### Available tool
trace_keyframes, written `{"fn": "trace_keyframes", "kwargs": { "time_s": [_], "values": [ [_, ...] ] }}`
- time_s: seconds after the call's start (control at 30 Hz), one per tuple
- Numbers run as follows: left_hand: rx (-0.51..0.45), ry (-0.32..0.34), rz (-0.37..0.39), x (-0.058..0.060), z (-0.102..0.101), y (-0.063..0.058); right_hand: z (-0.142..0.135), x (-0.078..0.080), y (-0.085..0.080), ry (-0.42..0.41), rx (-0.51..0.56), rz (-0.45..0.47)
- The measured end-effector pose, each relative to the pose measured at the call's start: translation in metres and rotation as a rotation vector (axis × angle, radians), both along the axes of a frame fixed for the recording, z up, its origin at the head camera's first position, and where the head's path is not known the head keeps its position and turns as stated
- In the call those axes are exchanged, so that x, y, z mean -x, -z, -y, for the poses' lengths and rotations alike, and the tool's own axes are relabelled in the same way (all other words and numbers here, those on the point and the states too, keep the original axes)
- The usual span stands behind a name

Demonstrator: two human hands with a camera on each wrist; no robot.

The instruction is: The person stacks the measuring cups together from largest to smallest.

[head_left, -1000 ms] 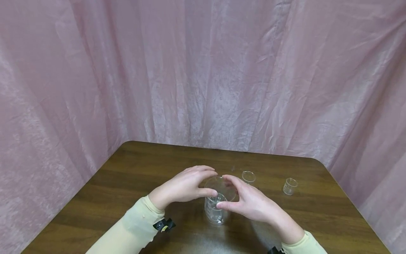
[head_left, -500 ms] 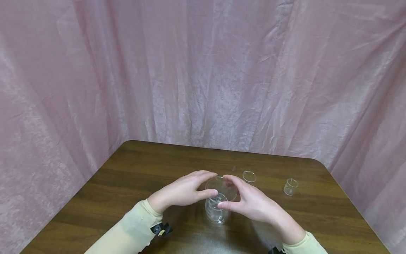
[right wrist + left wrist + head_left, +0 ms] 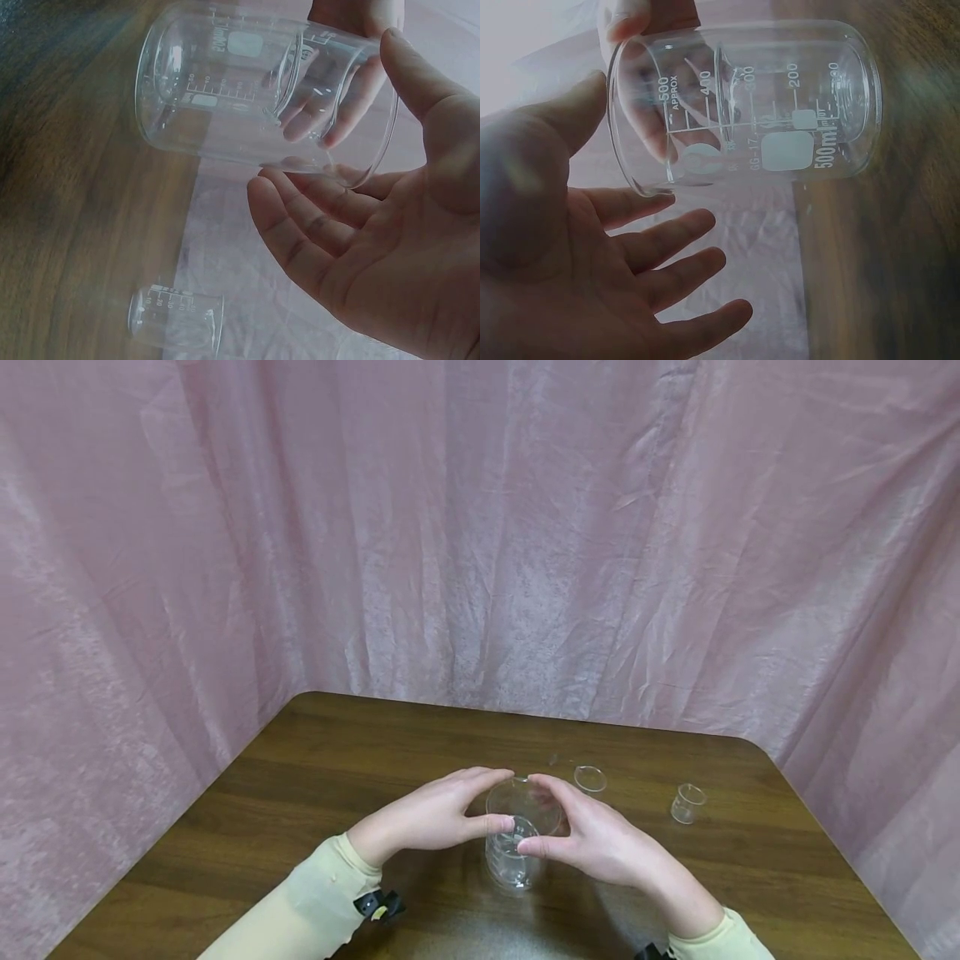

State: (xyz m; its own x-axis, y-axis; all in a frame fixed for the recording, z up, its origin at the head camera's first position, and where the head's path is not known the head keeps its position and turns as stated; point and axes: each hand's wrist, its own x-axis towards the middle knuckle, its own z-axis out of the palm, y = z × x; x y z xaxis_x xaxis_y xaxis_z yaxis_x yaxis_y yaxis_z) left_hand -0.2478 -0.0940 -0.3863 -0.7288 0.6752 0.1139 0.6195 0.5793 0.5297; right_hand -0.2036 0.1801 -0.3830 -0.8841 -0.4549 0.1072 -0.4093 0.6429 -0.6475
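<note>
A large 500 ml glass beaker [image 3: 787, 154] stands upright on the table, with a smaller beaker [image 3: 225, 97] nested inside it. On its left side my left hand [image 3: 438, 810] holds the rim between thumb and index finger; the other fingers spread beyond the glass in the left wrist view. From the right, my right hand [image 3: 596, 835] grips the rim, thumb at the near side and fingers at the far side. The right wrist view shows those fingers bent along the glass.
Behind my right hand a medium beaker [image 3: 590, 778] is partly hidden. Farther right on the brown wooden table [image 3: 360, 735] stands a small beaker [image 3: 686, 806]. A faint clear glint [image 3: 553, 760] lies near the medium beaker. Pink curtains [image 3: 480, 568] surround the table.
My left hand's raised fingers have lowered toward the rim, and its wrist has dipped slightly. The right hand and the nested beakers have hardly moved.
</note>
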Motion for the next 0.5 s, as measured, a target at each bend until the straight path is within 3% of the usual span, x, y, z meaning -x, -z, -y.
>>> {"fn": "trace_keyframes", "kwargs": {
  "time_s": [0.27,0.5],
  "values": [
    [0.0,-0.004,0.028,-0.0001,-0.0003,0.0013,-0.0029,-0.0007,-0.0014,-0.016,-0.037,-0.043],
    [-0.007,-0.002,0.024,-0.0008,-0.0004,0.002,-0.0051,-0.0005,-0.0026,-0.037,-0.028,-0.021]
  ]
}}
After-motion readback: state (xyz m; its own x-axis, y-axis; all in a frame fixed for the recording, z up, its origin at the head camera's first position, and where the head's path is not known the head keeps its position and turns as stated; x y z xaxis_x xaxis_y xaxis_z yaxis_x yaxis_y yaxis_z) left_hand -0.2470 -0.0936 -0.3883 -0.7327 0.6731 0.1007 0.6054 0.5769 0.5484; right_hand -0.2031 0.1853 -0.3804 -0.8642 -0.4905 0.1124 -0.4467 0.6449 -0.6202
